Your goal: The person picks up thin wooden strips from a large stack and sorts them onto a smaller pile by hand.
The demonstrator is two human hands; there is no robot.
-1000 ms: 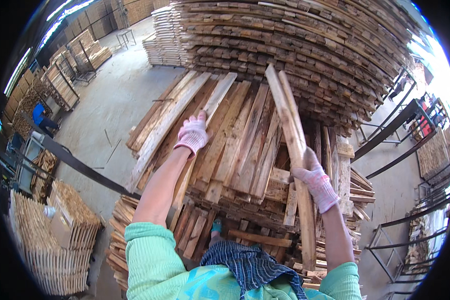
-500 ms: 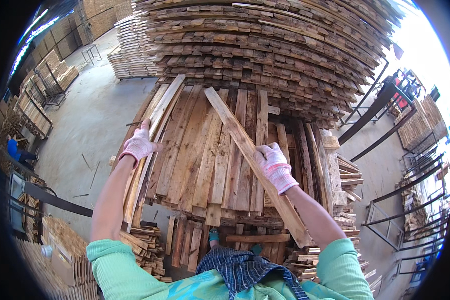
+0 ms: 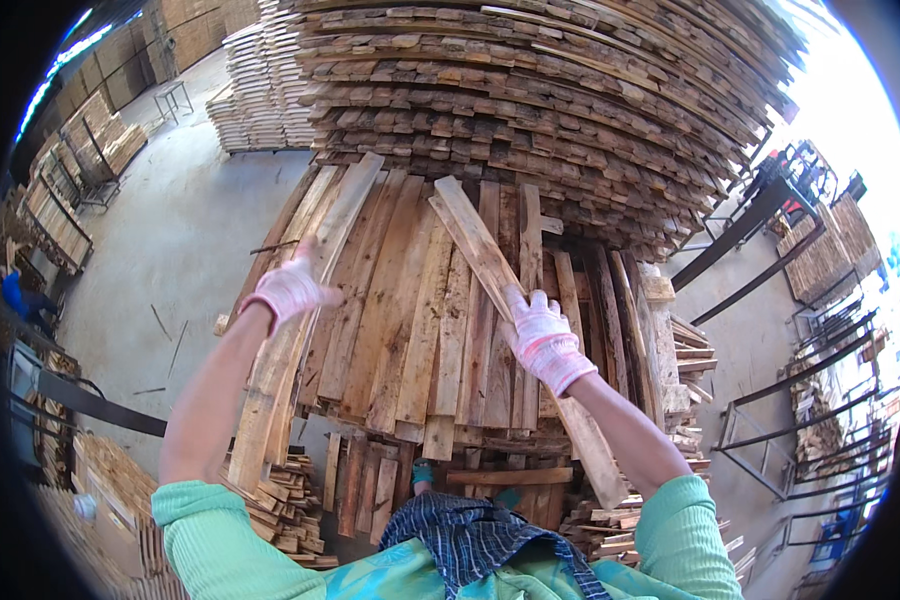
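Note:
My right hand point(image 3: 543, 340), in a white and pink glove, grips a long wooden board point(image 3: 478, 243) that slants across the stack from upper left to lower right. Part of a second board shows under its upper end. On the left, my gloved left hand point(image 3: 288, 290) is slightly blurred, its fingers and thumb spread apart. It hovers over or lightly touches a pale board point(image 3: 342, 220) at the left side of the stack; contact is hard to make out. Between my hands lie several brown planks point(image 3: 395, 300) side by side, pointing away from me.
A tall lumber stack point(image 3: 530, 110) rises just beyond the planks. Small wood piles point(image 3: 288, 510) stand low on either side of my feet. Dark metal bars point(image 3: 750, 240) jut in at the right, and another bar point(image 3: 100, 403) at the left. Concrete floor point(image 3: 170, 240) lies to the left.
The slanted board in my right hand has shifted slightly right, uncovering another board end under it. At the left, the pale board has turned slightly and my left hand's fingers are more spread.

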